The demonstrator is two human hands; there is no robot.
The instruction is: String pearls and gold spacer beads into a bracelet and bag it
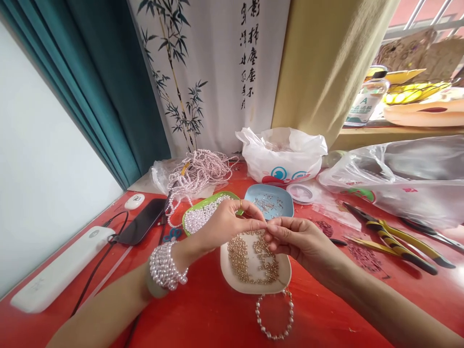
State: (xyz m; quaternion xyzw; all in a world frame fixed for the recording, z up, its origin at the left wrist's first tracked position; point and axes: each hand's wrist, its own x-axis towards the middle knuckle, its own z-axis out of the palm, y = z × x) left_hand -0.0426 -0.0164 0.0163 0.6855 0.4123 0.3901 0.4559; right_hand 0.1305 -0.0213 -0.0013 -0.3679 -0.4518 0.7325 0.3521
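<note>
My left hand (235, 220) and my right hand (293, 237) meet fingertip to fingertip, both pinched. Whatever sits between the fingertips is too small to make out. Under them is a cream dish (226, 278) of small gold beads (237, 253). Behind the left hand, a green dish (235, 194) holds white pearl beads (199, 217), partly hidden by that hand. A blue dish (249, 193) with thin metal pins (268, 204) lies farther back. A pearl bracelet (274, 336) rests on the table before the cream dish. Around my left wrist is a coiled band of pearls (165, 266).
Heaped pearl strands (203, 169) lie at the back left, near a phone (143, 224) and a white power strip (61, 270). Yellow-black pliers (395, 241) and tweezers (369, 244) lie right. Plastic bags (286, 154) stand behind on the red table (188, 316).
</note>
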